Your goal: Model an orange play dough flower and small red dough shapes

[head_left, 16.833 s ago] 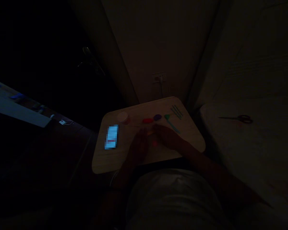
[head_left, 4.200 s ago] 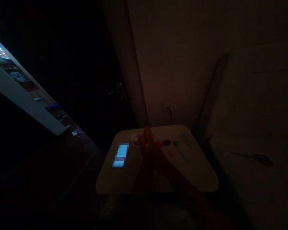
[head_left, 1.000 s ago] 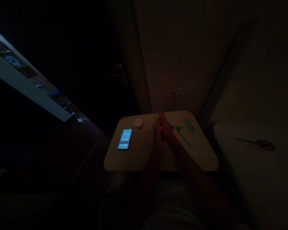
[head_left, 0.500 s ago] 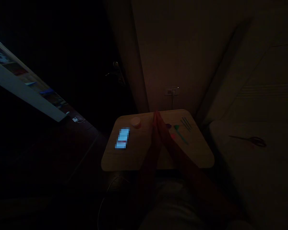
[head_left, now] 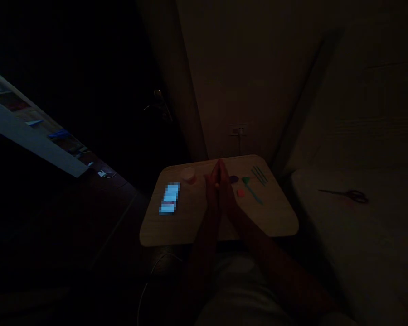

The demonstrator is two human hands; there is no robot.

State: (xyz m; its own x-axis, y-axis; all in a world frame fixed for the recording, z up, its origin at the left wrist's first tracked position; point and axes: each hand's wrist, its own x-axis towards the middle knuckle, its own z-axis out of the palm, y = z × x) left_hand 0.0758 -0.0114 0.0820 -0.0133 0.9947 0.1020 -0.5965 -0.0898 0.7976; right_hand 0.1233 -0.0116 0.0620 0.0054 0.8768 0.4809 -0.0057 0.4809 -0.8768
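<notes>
Mid-frame, the left hand and right hand meet, fingers straight with tips together, pressing between them what seems a small yellow-orange clay lump, probably light and soft, best cupped gently. On the counter, right of centre: one purple lump, one pink block, one green-headed tool, three thin sticks; left: one jar, one phone.

1. Pale-orange piece: small, mostly hidden between left hand and right hand; shape unclear.
2. Purple lump: rounded, on tabletop, partly behind right hand.
3. Pinkish-red piece: small, blocky, on tabletop, just beside right hand.
</notes>
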